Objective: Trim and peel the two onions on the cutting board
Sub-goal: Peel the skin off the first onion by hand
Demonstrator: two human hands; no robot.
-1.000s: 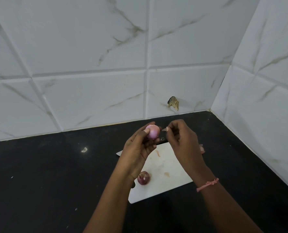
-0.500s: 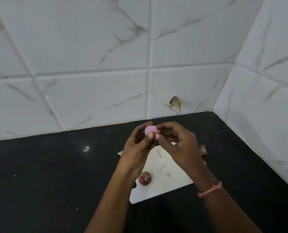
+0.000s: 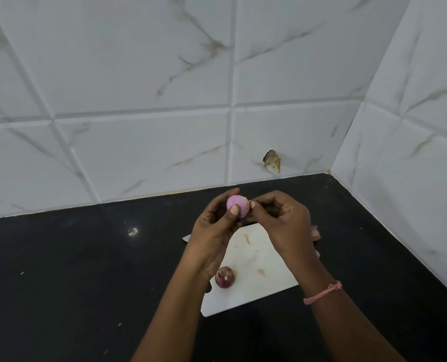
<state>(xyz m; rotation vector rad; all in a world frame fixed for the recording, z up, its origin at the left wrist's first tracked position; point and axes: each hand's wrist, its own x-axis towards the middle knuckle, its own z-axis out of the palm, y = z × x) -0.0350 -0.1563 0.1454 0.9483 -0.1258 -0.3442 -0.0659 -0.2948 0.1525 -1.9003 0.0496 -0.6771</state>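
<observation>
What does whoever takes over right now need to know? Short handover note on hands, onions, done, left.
Left hand: grips the pale pink onion, raised above the cutting board.
Right hand: fingertips pinch at that onion's right edge, apparently at a bit of skin.
Second onion: lies on the board near its left edge, dark skin on.
Done: the held onion looks mostly peeled; skin scraps lie past the board's right side.
Left: finish the held onion, then peel the second. Trimming of either cannot be judged. No knife plainly visible.
</observation>
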